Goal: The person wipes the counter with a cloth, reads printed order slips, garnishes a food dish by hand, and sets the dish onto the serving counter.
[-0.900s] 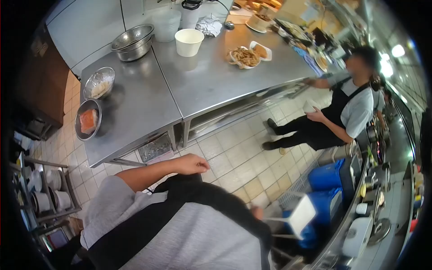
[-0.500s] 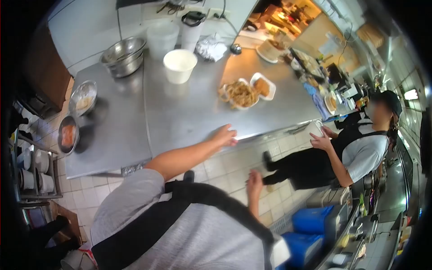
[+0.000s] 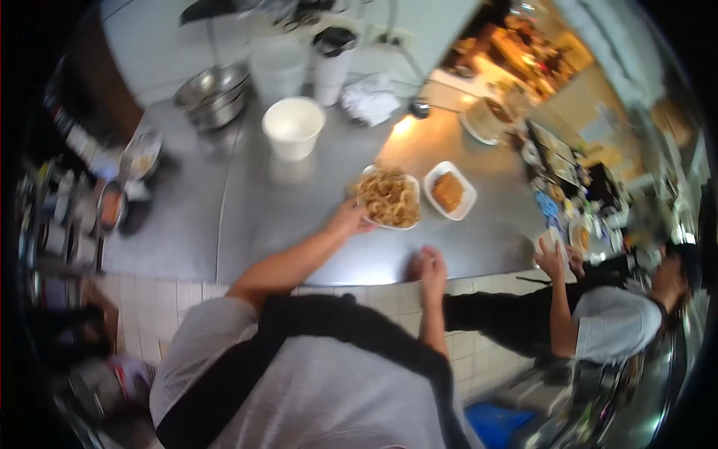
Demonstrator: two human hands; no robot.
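At the near part of the steel table, my left hand (image 3: pixel 348 219) grips the left rim of a white bowl (image 3: pixel 390 224) heaped with brown, noodle-like strands (image 3: pixel 387 193). Some strands hang over the rim near my fingers. Just right of the bowl, and apart from it, sits a white dish (image 3: pixel 466 202) with a golden-brown fried piece (image 3: pixel 448 191) in it. My right hand (image 3: pixel 428 266) hovers at the table's front edge, below the dish. Motion blurs its fingers, and nothing in it can be made out.
Behind stand a white tub (image 3: pixel 293 129), steel bowls (image 3: pixel 212 97), a lidded white container (image 3: pixel 333 67) and a crumpled white bag (image 3: pixel 370 99). Two small bowls lie at the table's left end. A co-worker (image 3: pixel 609 322) stands close on the right, both hands on a pale object.
My left hand has reached forward from the table's edge and taken hold of the noodle bowl. A gap now shows between bowl and dish. My right hand has come up to the edge.
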